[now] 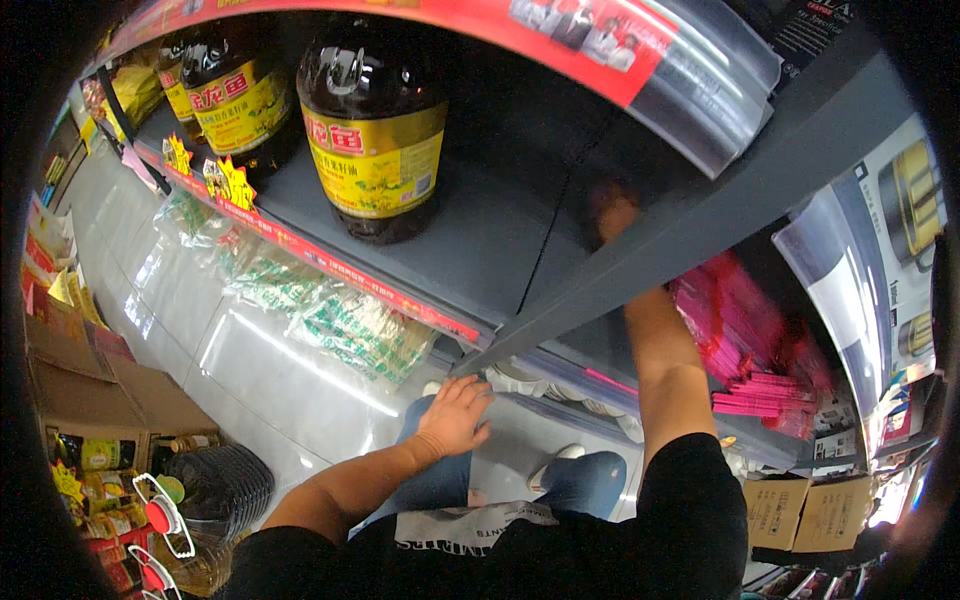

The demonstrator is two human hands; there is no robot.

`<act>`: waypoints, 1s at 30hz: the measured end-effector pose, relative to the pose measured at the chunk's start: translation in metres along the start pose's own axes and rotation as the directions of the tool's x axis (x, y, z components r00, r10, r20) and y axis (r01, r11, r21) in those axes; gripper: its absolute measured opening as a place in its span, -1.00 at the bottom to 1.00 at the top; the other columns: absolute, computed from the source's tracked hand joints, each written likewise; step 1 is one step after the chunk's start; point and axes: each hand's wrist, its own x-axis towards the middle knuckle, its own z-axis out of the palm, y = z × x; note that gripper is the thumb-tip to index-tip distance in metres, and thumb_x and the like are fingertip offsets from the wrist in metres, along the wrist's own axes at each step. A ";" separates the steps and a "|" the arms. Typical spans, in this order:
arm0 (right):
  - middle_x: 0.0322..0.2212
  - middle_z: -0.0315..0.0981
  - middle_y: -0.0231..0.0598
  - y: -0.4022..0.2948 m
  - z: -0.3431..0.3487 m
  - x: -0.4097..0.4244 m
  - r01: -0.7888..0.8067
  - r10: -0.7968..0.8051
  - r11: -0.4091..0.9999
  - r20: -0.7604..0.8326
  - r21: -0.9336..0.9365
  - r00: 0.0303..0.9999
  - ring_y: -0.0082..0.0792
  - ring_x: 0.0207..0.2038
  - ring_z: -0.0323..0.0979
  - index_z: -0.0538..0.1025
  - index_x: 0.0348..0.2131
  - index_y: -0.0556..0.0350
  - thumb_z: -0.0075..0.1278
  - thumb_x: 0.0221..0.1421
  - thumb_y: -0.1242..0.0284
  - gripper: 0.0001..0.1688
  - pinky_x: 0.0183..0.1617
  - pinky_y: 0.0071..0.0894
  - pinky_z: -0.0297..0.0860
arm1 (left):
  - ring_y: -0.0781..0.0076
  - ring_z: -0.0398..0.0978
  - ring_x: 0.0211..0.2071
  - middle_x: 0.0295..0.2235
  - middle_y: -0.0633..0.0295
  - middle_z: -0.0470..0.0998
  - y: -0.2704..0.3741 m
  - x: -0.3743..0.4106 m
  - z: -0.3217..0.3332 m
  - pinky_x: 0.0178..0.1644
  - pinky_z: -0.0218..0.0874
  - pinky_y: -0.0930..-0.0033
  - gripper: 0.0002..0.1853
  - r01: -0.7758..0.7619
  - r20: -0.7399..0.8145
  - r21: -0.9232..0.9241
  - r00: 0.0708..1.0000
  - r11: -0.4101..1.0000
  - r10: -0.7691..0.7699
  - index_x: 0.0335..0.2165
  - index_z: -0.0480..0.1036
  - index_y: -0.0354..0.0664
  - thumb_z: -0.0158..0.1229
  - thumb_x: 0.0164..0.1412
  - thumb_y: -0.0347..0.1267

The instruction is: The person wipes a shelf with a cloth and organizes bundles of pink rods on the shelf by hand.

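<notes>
My right hand (616,208) reaches deep into the dark shelf, past a grey metal shelf post (570,294) that crosses in front of the wrist. It looks dim and blurred, so whether it holds anything is unclear. Lower down, my left hand (454,417) hangs palm down over my knee, beside the foot of the post, its fingers slightly spread and holding nothing. To the left of the right hand, a large dark cooking oil bottle (379,161) with a yellow label stands upright on the grey shelf board (472,259). Bright pink packets (750,394) are stacked right of my right forearm.
More oil bottles (236,112) stand farther left, behind yellow starburst price tags (236,184). Clear bags with green print (360,334) lie below the shelf edge. Large handled bottles (221,487) and a cardboard box (112,394) flank the lower left; cartons (776,514) sit lower right.
</notes>
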 end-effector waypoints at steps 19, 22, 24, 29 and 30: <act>0.08 -0.06 -0.18 -0.042 -0.010 0.040 -0.610 0.336 0.729 0.613 0.311 0.715 -0.12 0.13 -0.16 0.21 0.00 -0.25 -0.24 0.01 0.22 -0.49 0.15 -0.18 -0.12 | 0.11 0.10 0.00 -0.13 0.16 0.28 0.002 0.007 -0.001 0.05 -0.06 0.12 -0.61 0.028 0.040 0.070 0.999 0.997 -0.031 -0.28 0.34 -0.18 0.11 -0.19 -0.33; 0.07 -0.04 -0.17 -0.017 -0.003 0.006 -0.655 0.443 0.700 0.547 0.284 0.710 -0.12 0.13 -0.13 0.22 -0.01 -0.25 -0.23 0.00 0.23 -0.50 0.15 -0.19 -0.10 | 0.11 0.09 0.00 -0.13 0.16 0.28 0.002 0.004 -0.004 0.05 -0.06 0.12 -0.62 0.045 0.033 0.082 0.998 0.996 -0.048 -0.28 0.34 -0.18 0.10 -0.19 -0.33; 0.06 -0.02 -0.16 -0.006 0.000 -0.018 -0.649 0.493 0.681 0.444 0.339 0.749 -0.11 0.12 -0.11 0.23 -0.01 -0.24 -0.23 0.00 0.24 -0.51 0.15 -0.19 -0.08 | 0.10 0.09 0.01 -0.13 0.17 0.28 0.002 0.003 -0.007 0.05 -0.06 0.12 -0.62 0.067 0.042 0.088 0.997 0.994 -0.071 -0.28 0.34 -0.18 0.10 -0.19 -0.33; -0.01 0.12 -0.10 0.038 0.030 -0.046 -0.620 0.563 0.778 0.330 0.098 0.758 -0.08 0.00 0.14 0.30 -0.07 -0.10 -0.23 -0.01 0.34 -0.56 0.03 -0.20 0.14 | 0.14 0.08 0.02 -0.11 0.19 0.27 0.007 0.009 0.002 0.08 -0.11 0.11 -0.63 0.007 0.046 0.054 0.999 0.999 -0.009 -0.29 0.35 -0.14 0.10 -0.18 -0.31; -0.02 0.13 -0.10 0.033 0.028 -0.034 -0.663 0.580 0.743 0.408 0.091 0.705 -0.08 -0.01 0.17 0.30 -0.08 -0.07 -0.23 -0.01 0.34 -0.57 0.00 -0.19 0.17 | 0.14 0.08 0.02 -0.11 0.19 0.27 0.008 0.008 0.003 0.08 -0.11 0.11 -0.63 0.007 0.042 0.053 0.999 0.999 -0.009 -0.29 0.35 -0.14 0.09 -0.18 -0.31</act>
